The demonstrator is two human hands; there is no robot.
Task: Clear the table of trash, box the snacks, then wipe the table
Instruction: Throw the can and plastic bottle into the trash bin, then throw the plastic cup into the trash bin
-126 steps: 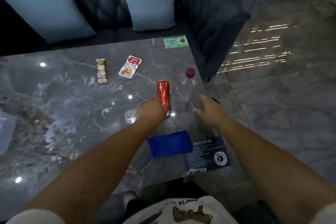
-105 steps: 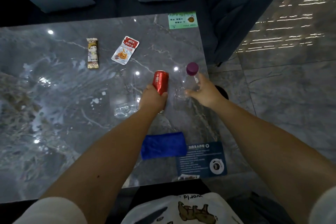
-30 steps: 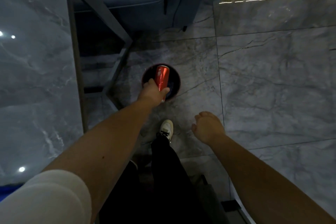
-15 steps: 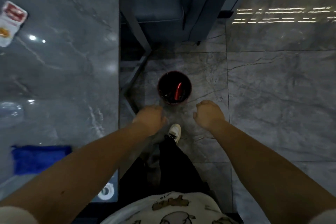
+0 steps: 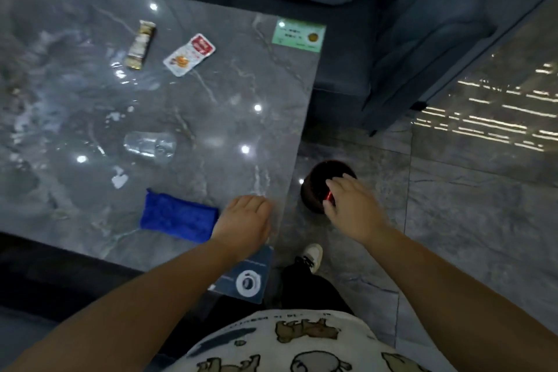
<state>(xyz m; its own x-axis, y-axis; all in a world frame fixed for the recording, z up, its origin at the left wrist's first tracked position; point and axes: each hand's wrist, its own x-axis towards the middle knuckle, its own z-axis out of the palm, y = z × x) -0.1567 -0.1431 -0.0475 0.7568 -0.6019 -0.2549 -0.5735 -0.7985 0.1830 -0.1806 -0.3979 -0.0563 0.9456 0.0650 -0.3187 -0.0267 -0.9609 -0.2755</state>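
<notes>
Both hands now off bin (image 5: 314,178), back toward tabletop (image 5: 211,118): left hand (image 5: 244,220) loosely curled, empty; right hand (image 5: 351,208) relaxed over bin w/ red can (image 5: 328,196) inside. Clear cup (image 5: 150,146), snacks (image 5: 189,54) remain; blue cloth (image 5: 178,216) untouched.

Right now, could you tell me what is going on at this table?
A person is clearing a marble table. Both hands are empty: the left hand is over the table's near corner beside a blue cloth, the right hand over a dark bin on the floor, where a red can shows. A clear plastic cup and two snack packets remain on the table.
</notes>
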